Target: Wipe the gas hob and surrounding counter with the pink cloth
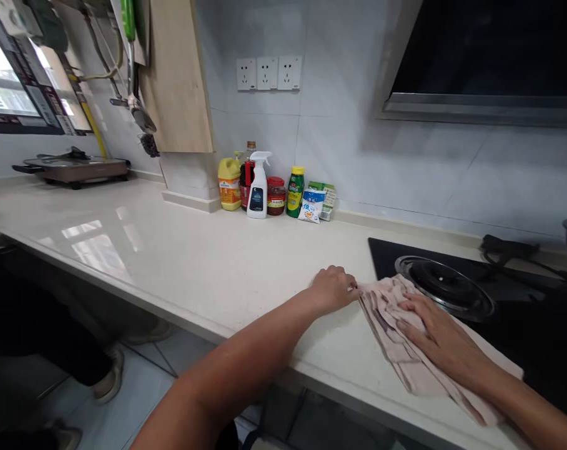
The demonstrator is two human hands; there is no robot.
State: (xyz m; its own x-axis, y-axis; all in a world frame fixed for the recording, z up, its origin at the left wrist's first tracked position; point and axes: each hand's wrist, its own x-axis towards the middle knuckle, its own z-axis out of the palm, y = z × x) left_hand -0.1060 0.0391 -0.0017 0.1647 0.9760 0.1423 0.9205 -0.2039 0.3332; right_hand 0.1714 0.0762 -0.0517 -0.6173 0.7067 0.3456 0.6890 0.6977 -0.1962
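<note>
A pale pink cloth [396,340], creased and partly folded, lies over the counter's front edge and the left part of the black stove [381,256]. At its upper left corner, my left hand [334,289] is closed with the fingertips pinching the cloth's edge. My right hand [433,328] lies on top of the cloth with thumb and fingers apart, pressing it down. Part of the cloth is hidden under my right hand and forearm. Just beyond the cloth is a round burner [445,284] with a metal ring.
Against the wall stand a yellow jug [229,184], a white spray bottle [257,190], a red-lidded jar [276,197], a green bottle [295,194] and a white-blue packet [312,206]. An electric pan [77,169] sits far left. Another person's leg [53,331] shows lower left.
</note>
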